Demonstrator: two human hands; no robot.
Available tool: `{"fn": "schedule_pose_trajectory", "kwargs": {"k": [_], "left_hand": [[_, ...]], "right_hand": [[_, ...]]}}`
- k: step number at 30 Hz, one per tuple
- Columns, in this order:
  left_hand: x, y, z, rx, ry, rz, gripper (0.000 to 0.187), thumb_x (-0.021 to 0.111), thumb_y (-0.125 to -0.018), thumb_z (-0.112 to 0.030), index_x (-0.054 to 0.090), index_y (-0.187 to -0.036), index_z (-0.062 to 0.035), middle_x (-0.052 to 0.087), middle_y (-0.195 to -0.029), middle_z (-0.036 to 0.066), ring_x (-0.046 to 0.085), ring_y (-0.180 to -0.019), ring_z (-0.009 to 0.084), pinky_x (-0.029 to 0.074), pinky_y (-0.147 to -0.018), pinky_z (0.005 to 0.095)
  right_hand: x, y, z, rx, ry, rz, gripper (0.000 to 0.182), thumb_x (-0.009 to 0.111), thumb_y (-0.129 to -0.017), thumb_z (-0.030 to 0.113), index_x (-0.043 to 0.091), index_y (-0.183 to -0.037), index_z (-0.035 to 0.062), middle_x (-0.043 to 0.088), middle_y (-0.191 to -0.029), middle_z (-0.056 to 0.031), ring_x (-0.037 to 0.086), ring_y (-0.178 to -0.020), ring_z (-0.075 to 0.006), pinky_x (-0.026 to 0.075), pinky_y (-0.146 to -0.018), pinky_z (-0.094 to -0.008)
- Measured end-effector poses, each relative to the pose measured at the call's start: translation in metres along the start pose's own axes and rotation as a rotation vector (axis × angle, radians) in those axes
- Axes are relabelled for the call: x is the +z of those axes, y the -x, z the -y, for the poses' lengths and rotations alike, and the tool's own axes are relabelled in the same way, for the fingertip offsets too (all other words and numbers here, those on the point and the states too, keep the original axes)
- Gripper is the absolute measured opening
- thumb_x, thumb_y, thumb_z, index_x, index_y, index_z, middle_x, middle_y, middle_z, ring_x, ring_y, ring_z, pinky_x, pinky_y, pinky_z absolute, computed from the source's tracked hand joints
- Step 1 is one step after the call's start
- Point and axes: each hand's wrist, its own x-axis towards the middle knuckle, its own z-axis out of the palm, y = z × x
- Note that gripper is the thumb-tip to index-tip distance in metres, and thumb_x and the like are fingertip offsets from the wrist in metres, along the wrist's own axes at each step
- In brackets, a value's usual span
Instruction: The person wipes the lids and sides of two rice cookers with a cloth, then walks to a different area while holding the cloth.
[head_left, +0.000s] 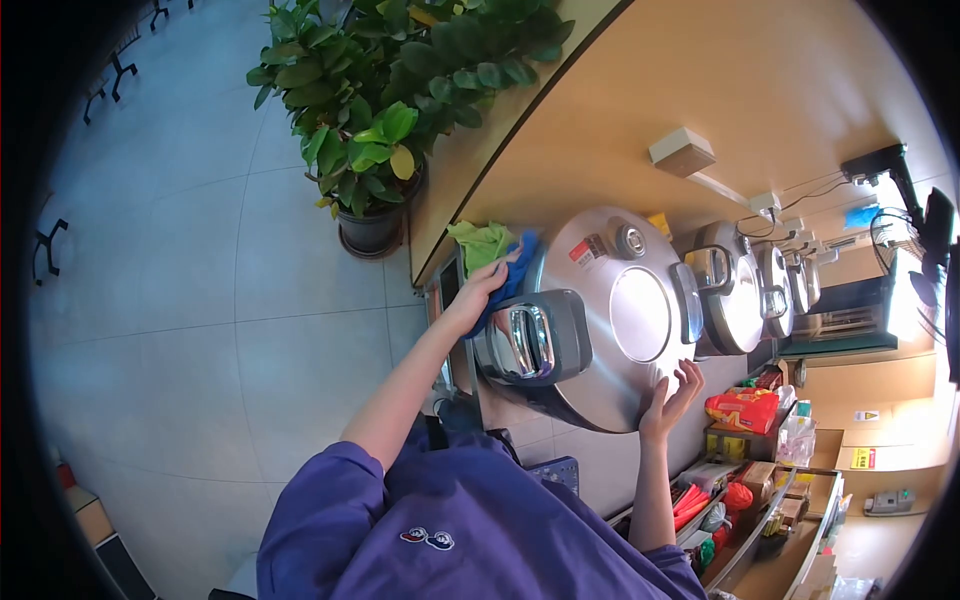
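Note:
Directly before me stands a large electric cooker with a round steel lid (575, 340). It has a shiny latch handle (530, 340) at its near left and a dark hinge block at its right. My left hand (484, 292) is closed on a blue cloth (514, 275), pressed along the cooker's left side. A green cloth (482, 241) lies just beyond that hand, at the counter's end. At the near right rim of the lid, my right hand (668, 404) is held with its fingers apart and nothing in them.
More steel cookers (735, 300) line up to the right along the wooden wall. A potted plant (375, 225) stands on the floor at the upper left. Shelving (800, 540) with red bags and boxes is at the lower right. A white box (682, 152) is fixed to the wall.

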Motion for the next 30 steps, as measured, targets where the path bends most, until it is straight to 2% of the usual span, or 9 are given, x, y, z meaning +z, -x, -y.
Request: {"fn": "schedule_pose_trajectory", "kwargs": {"k": [3,4,7,10,16,20,22,24,30], "left_hand": [[0.028,-0.011,-0.032,0.213,-0.240,0.119,0.044,0.051,-0.109,-0.026,0.058,-0.145,-0.0017,0.050,-0.159,0.010,0.034,-0.153,0.0249,0.025,-0.124,0.0375],[0.040,-0.016,-0.042,0.208,-0.244,0.129,0.044,0.051,-0.109,-0.026,0.058,-0.145,-0.0017,0.050,-0.159,0.010,0.034,-0.153,0.0249,0.025,-0.124,0.0375],[0.078,-0.035,-0.061,0.380,-0.868,0.268,0.034,0.055,-0.107,-0.021,0.066,-0.135,-0.0041,0.057,-0.152,0.009,0.034,-0.154,0.0307,0.028,-0.124,0.0408],[0.080,-0.070,-0.063,0.444,-1.185,0.348,0.034,0.056,-0.105,-0.020,0.066,-0.134,-0.0023,0.057,-0.151,0.013,0.037,-0.152,0.0319,0.033,-0.123,0.0417],[0.089,-0.145,-0.056,0.557,-1.253,0.291,0.039,0.066,-0.100,-0.021,0.065,-0.132,0.0017,0.061,-0.145,0.018,0.053,-0.139,0.0330,0.042,-0.115,0.0398],[0.104,-0.175,-0.057,0.456,-1.135,0.197,0.048,0.075,-0.095,-0.034,0.070,-0.122,0.0043,0.071,-0.125,0.021,0.069,-0.115,0.0319,0.051,-0.102,0.0368],[0.114,-0.172,-0.068,0.128,-1.259,0.027,0.058,0.079,-0.087,-0.044,0.072,-0.119,0.0028,0.074,-0.118,0.019,0.071,-0.108,0.0311,0.053,-0.096,0.0359],[0.100,-0.184,-0.055,0.035,-1.232,0.028,0.063,0.081,-0.081,-0.050,0.074,-0.119,-0.0008,0.075,-0.115,0.019,0.071,-0.107,0.0307,0.053,-0.095,0.0353],[0.088,-0.164,-0.050,0.187,-1.225,0.119,0.055,0.077,-0.086,-0.040,0.071,-0.131,-0.0085,0.068,-0.134,0.019,0.065,-0.123,0.0322,0.048,-0.106,0.0376]], "right_hand": [[-0.002,0.001,0.003,0.002,-0.012,-0.008,0.041,0.058,-0.100,0.020,0.051,-0.134,-0.0026,0.047,-0.140,-0.0213,0.049,-0.127,-0.0326,0.043,-0.103,-0.0435],[-0.002,0.000,0.005,0.005,-0.029,-0.010,0.040,0.060,-0.097,0.015,0.051,-0.131,-0.0043,0.048,-0.139,-0.0233,0.049,-0.125,-0.0346,0.043,-0.102,-0.0441],[-0.002,0.000,0.007,0.018,-0.065,-0.026,0.039,0.060,-0.096,0.015,0.053,-0.129,-0.0044,0.048,-0.138,-0.0236,0.049,-0.125,-0.0351,0.043,-0.102,-0.0441],[-0.002,0.000,0.006,0.018,-0.077,-0.050,0.038,0.060,-0.096,0.015,0.054,-0.128,-0.0043,0.049,-0.138,-0.0240,0.049,-0.126,-0.0356,0.043,-0.102,-0.0443],[-0.002,-0.001,0.007,0.038,-0.068,-0.055,0.038,0.061,-0.095,0.014,0.055,-0.128,-0.0035,0.048,-0.138,-0.0239,0.048,-0.127,-0.0361,0.044,-0.101,-0.0442],[-0.003,-0.002,0.007,0.053,-0.079,-0.051,0.036,0.061,-0.094,0.012,0.057,-0.127,-0.0031,0.048,-0.136,-0.0233,0.048,-0.127,-0.0355,0.046,-0.099,-0.0433],[-0.002,-0.002,0.008,0.055,-0.076,-0.052,0.034,0.062,-0.094,0.012,0.058,-0.125,-0.0027,0.049,-0.135,-0.0228,0.049,-0.126,-0.0343,0.046,-0.099,-0.0427],[-0.001,-0.001,0.005,0.058,-0.074,-0.077,0.030,0.062,-0.095,0.012,0.060,-0.121,-0.0027,0.050,-0.134,-0.0223,0.050,-0.123,-0.0329,0.046,-0.097,-0.0415],[0.002,0.000,-0.003,0.053,-0.084,-0.094,0.024,0.063,-0.096,0.012,0.062,-0.116,-0.0026,0.052,-0.132,-0.0206,0.051,-0.119,-0.0307,0.046,-0.096,-0.0396]]}}
